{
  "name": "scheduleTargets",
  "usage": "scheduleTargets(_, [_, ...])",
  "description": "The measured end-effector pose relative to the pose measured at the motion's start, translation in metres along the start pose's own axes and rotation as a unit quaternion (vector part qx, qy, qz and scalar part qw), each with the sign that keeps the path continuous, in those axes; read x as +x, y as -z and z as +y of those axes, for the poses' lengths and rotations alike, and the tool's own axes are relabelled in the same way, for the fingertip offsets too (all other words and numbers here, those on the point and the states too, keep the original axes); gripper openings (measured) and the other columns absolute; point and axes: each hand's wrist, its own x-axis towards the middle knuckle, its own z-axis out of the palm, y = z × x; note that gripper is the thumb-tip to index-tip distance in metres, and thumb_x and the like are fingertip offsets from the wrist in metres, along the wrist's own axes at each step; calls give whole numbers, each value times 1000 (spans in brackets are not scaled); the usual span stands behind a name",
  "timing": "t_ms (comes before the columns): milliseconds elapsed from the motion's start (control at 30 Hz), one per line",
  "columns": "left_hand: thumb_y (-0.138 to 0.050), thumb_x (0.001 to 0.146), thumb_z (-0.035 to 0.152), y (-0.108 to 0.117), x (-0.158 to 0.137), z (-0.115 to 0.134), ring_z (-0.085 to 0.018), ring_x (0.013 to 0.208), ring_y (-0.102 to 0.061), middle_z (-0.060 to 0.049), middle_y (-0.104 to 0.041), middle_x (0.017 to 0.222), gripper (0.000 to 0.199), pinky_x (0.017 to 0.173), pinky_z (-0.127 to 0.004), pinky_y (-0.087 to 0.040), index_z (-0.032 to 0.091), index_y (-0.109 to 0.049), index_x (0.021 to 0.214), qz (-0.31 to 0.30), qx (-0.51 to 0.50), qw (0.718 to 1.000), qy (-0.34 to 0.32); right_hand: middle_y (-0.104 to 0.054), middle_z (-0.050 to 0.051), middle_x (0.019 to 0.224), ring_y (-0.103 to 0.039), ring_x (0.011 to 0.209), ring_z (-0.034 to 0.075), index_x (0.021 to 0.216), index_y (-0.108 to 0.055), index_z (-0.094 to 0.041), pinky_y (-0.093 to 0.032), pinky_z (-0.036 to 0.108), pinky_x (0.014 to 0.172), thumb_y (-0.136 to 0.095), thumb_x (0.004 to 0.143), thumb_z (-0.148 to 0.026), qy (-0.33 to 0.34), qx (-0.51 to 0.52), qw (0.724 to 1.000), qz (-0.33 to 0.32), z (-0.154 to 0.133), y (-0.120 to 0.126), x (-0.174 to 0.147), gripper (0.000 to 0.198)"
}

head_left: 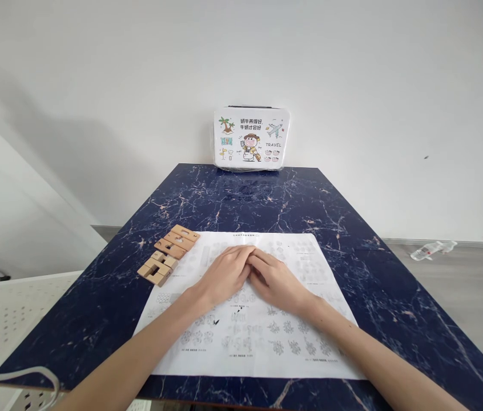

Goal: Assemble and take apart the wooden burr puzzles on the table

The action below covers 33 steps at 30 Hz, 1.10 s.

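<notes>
My left hand (229, 273) and my right hand (276, 281) rest together on a large white printed sheet (331, 337), their fingertips meeting near its middle. The fingers of both are loosely stretched and bent downward, and no object shows in them; what lies under the palms is hidden. On the sheet are rows of small line diagrams with captions. Left of my left hand, several notched wooden puzzle pieces (158, 268) lie at the sheet's upper left edge. Just beyond them are flat wooden pieces with oval cutouts (177, 241), some bearing dark marks.
A white case with cartoon prints (252, 140) stands at the far end of the dark blue marbled table (267, 211), against the wall. A white perforated chair (14, 319) and a white cable (31, 372) are at left. Clear plastic bottles (432, 250) lie on the floor at right.
</notes>
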Motion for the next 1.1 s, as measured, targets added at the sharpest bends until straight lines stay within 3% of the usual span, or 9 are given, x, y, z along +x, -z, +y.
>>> scheduleTargets(1100, [-45, 98, 7, 0, -1, 1, -26, 123, -65, -9, -69, 132, 38, 107, -47, -54, 20, -55, 133, -1, -7, 1000, 1, -66, 9, 106, -64, 88, 22, 104, -62, -19, -57, 38, 73, -45, 93, -6, -16, -5, 1000, -10, -1, 0, 0, 24])
